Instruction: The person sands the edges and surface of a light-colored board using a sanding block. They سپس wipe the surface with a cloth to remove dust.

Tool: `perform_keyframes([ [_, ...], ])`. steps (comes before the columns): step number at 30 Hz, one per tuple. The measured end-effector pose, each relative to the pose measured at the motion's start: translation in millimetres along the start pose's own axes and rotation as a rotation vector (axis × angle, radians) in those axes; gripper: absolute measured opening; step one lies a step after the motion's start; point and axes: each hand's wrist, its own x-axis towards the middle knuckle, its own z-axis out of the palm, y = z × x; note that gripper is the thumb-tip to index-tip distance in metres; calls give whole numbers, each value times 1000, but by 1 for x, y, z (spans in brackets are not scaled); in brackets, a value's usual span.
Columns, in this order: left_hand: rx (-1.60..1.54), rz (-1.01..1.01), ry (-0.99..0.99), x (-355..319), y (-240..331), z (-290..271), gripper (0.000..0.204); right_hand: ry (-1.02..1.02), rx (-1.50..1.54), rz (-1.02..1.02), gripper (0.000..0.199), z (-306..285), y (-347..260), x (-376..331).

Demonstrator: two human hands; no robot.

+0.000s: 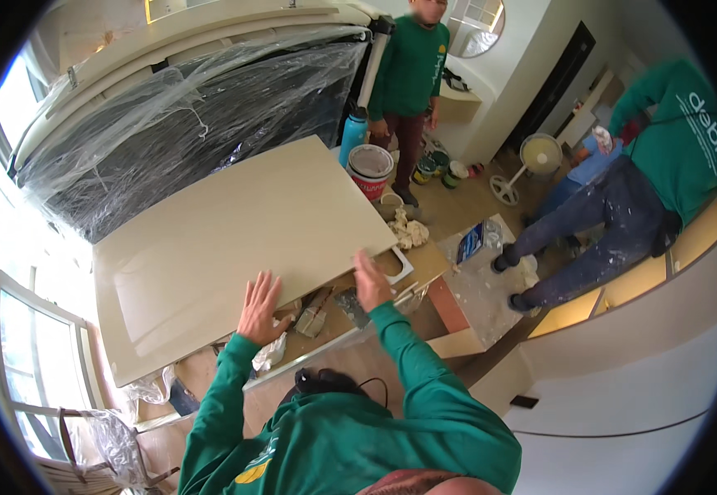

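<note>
This looks like a room in a home under renovation, with painting or finishing work going on. The homely signs are large windows (37,326) at the left edge, a round mirror (477,30) at the top, and a fan (540,154) at upper right. Clear plastic sheeting (210,115) at upper left, a bucket (370,186) and small cans (424,172) upper centre, and paint-spotted trousers (577,219) at right show the work.
</note>
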Motion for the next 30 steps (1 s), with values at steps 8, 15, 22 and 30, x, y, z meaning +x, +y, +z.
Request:
perform_keyframes([
  [8, -66, -499, 655, -176, -114, -56, 55, -52, 45, 2, 56, 28, -55, -25],
  [15, -176, -913, 1020, -351, -257, -129, 48, 68, -227, 260, 55, 13, 7, -4],
  [22, -1046, -1011, 908, -418, -404, -133, 60, 150, -205, 301, 51, 72, -104, -18],
  [30, -1834, -935, 435, -341, -351, -153, 62, 95, -147, 243, 61, 142, -284, -50],
])
